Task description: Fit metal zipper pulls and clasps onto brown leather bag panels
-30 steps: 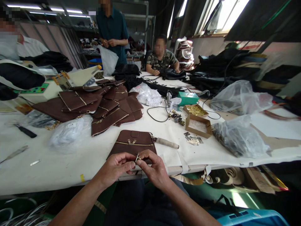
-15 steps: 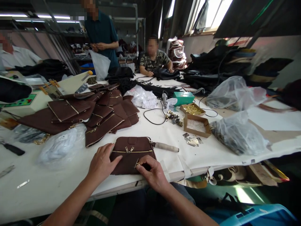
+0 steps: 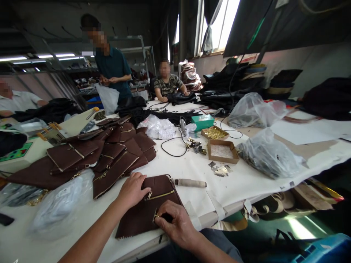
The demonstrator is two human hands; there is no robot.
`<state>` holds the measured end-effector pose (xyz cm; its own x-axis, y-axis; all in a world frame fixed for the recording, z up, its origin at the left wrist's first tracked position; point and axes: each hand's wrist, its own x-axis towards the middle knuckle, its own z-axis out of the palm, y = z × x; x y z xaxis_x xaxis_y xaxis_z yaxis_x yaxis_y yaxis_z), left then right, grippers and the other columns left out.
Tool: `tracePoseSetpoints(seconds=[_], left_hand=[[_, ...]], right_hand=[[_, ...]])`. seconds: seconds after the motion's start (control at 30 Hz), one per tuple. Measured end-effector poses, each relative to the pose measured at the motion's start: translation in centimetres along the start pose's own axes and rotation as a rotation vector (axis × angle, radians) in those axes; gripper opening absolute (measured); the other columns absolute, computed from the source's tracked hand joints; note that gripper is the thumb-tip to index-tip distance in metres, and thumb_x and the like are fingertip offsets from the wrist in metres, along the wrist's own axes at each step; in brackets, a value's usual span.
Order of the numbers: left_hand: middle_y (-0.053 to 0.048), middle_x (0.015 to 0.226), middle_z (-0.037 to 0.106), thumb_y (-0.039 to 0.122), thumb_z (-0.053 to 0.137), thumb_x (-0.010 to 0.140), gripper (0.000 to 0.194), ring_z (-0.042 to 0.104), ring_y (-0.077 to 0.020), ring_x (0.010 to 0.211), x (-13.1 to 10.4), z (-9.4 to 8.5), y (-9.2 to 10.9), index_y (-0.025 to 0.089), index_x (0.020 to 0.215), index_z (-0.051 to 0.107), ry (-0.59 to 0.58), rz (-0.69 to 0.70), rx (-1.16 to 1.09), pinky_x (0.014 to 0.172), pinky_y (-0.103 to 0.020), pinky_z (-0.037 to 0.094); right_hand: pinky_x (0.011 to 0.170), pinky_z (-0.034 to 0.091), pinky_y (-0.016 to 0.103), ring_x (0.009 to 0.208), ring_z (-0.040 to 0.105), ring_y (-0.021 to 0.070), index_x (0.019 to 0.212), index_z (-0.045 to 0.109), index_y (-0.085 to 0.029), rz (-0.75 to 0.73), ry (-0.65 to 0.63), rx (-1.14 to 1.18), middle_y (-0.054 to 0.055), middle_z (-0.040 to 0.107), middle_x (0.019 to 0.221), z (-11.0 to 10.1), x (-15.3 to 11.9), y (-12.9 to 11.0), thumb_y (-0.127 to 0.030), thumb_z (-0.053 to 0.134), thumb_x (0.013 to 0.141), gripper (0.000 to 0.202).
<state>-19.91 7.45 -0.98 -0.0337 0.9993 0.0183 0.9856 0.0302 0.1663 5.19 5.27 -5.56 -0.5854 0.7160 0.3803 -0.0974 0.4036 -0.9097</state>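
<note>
A dark brown leather bag piece with a gold zipper lies slantwise at the table's front edge. Its lower left edge looks raw. My left hand grips its upper left edge, the thumb on top close to a zipper pull. Between thumb and fingers, my right hand pinches a small metal piece against the leather below the zipper. The exact kind of metal piece cannot be made out. Just beyond the bag piece rests a tool with a wrapped handle; its working end is hidden.
Stacked brown bag pieces and a plastic bag lie to the left. Metal plates, a cardboard tray and a filled clear bag lie right. Across the table, co-workers sit and one person stands.
The bag piece has turned aslant, and its raw lower left edge now shows. My left hand has shifted to its upper edge. My right hand keeps its pinch. The camera view has shifted.
</note>
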Motion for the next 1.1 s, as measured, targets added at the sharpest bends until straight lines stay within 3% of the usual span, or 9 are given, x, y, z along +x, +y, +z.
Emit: tracePoseSetpoints(seconds=[0.23,0.4,0.53,0.67,0.77,0.93,1.1], left_hand=[[-0.011,0.111,0.068,0.031,0.072,0.082,0.023,0.06,-0.0333,0.113,-2.1,-1.8,0.6,0.02,0.101,0.065,-0.017,-0.118,-0.119,0.102,-0.045,0.042],[-0.001,0.087,0.072,0.03,0.071,0.068,0.024,0.069,-0.0263,0.086,-4.3,-3.4,-1.2,0.021,0.089,0.062,-0.305,-0.171,-0.457,0.078,-0.034,0.049],[-0.003,0.095,0.078,0.039,0.071,0.07,0.039,0.074,-0.027,0.09,-7.2,-4.1,-2.1,0.02,0.104,0.065,-0.44,-0.216,-0.727,0.075,-0.034,0.053],[-0.007,0.105,0.081,0.052,0.084,0.069,0.053,0.074,-0.0303,0.099,-9.9,-3.8,-1.9,0.017,0.107,0.074,-0.43,-0.278,-1.072,0.087,-0.037,0.053],[-0.007,0.103,0.082,0.052,0.09,0.067,0.054,0.074,-0.0309,0.1,-11.3,-3.7,-1.4,0.018,0.107,0.077,-0.392,-0.307,-1.253,0.089,-0.038,0.052],[-0.006,0.101,0.082,0.05,0.09,0.07,0.053,0.075,-0.0304,0.1,-12.7,-4.6,0.5,0.018,0.11,0.076,-0.334,-0.314,-1.268,0.09,-0.038,0.054],[-0.008,0.101,0.083,0.043,0.088,0.07,0.051,0.076,-0.0319,0.098,-13.6,-6.1,2.7,0.017,0.113,0.077,-0.237,-0.295,-1.196,0.09,-0.041,0.059]], right_hand=[[0.075,0.05,0.029,0.082,0.067,0.0179,0.086,0.07,-0.022,-0.03,0.004,0.035,0.003,0.072,0.087,-0.1,0.0,0.5,-0.032,0.072,0.097,0.014],[0.078,0.051,0.03,0.084,0.068,0.0187,0.085,0.07,-0.022,-0.055,-0.019,0.114,0.004,0.073,0.089,-0.5,0.0,0.0,-0.04,0.071,0.099,0.022],[0.079,0.052,0.031,0.085,0.068,0.0199,0.087,0.072,-0.021,-0.024,-0.021,0.14,0.005,0.075,0.09,-0.6,-0.3,0.1,-0.046,0.073,0.097,0.027],[0.08,0.053,0.032,0.085,0.068,0.0206,0.089,0.073,-0.021,0.022,-0.058,0.159,0.005,0.075,0.091,-0.8,-0.4,0.2,-0.049,0.074,0.096,0.029],[0.077,0.051,0.031,0.083,0.067,0.0203,0.086,0.073,-0.021,0.106,-0.087,0.195,0.004,0.075,0.088,-1.3,-0.1,-0.3,-0.053,0.077,0.093,0.033],[0.073,0.051,0.03,0.079,0.065,0.019,0.086,0.074,-0.019,0.226,-0.054,0.251,0.004,0.075,0.084,-1.8,0.4,-3.0,-0.057,0.079,0.091,0.038],[0.082,0.055,0.033,0.084,0.068,0.0193,0.087,0.075,-0.02,0.121,-0.031,0.271,0.004,0.076,0.089,-0.6,0.6,-5.4,-0.049,0.081,0.091,0.03]])
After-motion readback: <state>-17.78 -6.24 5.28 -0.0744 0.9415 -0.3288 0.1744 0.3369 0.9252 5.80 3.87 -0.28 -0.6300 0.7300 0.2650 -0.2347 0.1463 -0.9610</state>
